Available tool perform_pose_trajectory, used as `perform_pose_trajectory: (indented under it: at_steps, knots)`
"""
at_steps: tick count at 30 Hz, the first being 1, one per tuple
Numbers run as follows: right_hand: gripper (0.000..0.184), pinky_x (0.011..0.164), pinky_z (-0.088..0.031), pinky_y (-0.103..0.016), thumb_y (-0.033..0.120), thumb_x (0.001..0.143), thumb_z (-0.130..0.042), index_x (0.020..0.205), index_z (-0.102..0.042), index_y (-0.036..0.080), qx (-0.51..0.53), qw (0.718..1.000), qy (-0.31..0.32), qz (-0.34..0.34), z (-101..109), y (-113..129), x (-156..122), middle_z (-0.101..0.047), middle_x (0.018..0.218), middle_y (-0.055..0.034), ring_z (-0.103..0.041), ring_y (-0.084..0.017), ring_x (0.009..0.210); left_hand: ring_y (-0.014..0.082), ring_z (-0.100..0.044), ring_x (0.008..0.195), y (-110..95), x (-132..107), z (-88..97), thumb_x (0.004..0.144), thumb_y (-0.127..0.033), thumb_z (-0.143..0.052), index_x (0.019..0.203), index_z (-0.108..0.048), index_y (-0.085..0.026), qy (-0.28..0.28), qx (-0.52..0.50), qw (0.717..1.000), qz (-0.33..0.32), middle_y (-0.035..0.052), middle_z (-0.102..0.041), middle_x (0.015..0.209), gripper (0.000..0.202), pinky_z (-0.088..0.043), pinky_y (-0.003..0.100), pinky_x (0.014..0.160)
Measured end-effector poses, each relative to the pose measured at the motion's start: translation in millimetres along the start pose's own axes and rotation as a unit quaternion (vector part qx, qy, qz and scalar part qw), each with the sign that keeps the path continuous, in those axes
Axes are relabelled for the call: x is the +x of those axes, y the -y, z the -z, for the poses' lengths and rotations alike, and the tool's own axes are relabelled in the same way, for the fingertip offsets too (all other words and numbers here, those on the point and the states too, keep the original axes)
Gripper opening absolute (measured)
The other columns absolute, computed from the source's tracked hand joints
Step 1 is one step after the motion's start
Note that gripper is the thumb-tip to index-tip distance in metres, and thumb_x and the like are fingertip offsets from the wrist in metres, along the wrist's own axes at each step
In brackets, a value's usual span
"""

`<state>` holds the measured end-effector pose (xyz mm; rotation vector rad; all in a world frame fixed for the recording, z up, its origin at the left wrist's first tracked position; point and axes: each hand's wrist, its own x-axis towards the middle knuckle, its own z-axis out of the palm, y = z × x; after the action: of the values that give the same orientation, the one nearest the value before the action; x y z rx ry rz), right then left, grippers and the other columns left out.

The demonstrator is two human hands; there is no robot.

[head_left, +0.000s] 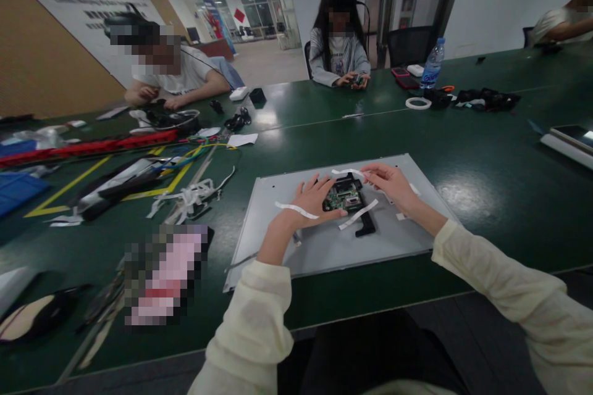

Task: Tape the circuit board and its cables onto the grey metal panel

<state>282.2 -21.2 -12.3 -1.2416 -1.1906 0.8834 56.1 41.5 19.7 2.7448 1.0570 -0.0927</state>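
Observation:
A grey panel [259, 247] lies on the table before me, bearing a green circuit board [345, 199] in a black plastic frame [365, 222]. My left hand [308, 200] is spread over the board's left side, thumb and fingers apart. A white tape strip [296, 209] lies across the back of that hand. At the board's far edge, my right hand [391, 185] pinches the right end of another thin white tape strip [346, 171]. A third white strip [359, 215] lies slantwise across the near part of the frame. My left fingers hide part of the board.
A tangle of white strips [189, 197] and a blurred pink object [178, 265] lie left of the panel. A tape roll [417, 103] and water bottle [433, 65] stand farther right. Two people [340, 49] sit across the table; another [563, 21] is far right.

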Motion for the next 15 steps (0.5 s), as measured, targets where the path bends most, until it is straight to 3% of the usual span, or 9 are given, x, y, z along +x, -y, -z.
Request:
perform_pose_trajectory:
  at_steps: [15]
  knots:
    - [0.033, 0.058, -0.041, -0.023, 0.042, 0.077, -0.063, 0.100, -0.069, 0.019, -0.002, 1.000, 0.002, 0.006, 0.3, -3.1, 0.3, -0.069, 0.078, -0.0034, -0.060, -0.014, 0.072, 0.0313, -0.013, 0.146, 3.8, -0.2, 3.3, 0.081, -0.068, -0.049, 0.148, -0.025, -0.025, -0.020, -0.041, 0.999, 0.001, 0.0084, -0.028, 0.155, 0.083, -0.011, 0.061, 0.114]
